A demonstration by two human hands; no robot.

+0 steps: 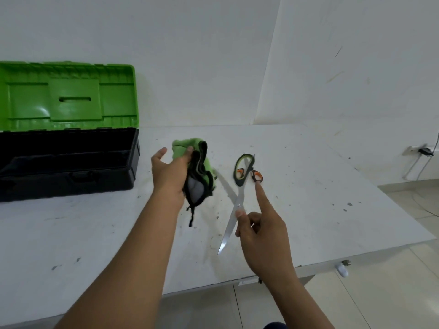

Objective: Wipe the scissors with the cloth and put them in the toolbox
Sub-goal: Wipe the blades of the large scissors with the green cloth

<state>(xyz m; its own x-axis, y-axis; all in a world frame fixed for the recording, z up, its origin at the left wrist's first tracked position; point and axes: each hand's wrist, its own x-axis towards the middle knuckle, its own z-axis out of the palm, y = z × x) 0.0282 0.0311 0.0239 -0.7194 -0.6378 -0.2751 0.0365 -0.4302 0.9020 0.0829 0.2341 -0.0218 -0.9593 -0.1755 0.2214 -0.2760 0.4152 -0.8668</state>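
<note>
My right hand (257,230) pinches the scissors (240,197) near the pivot, holding them above the table with the blade tips toward me and the black, green and orange handles away. Its index finger stretches up to the orange handle loop. To the left, my left hand (169,175) grips a bunched green cloth (199,173) with black edging and a grey patch; a black strap dangles from it. Cloth and scissors are apart. The toolbox (71,167) stands open at the left, its black base toward me and its green lid (67,97) upright against the wall.
The white table (320,198) is speckled with dark marks and ends at a front edge near me and a right edge. A white wall runs behind. Tiled floor, a wall socket (413,150) and cables lie to the right.
</note>
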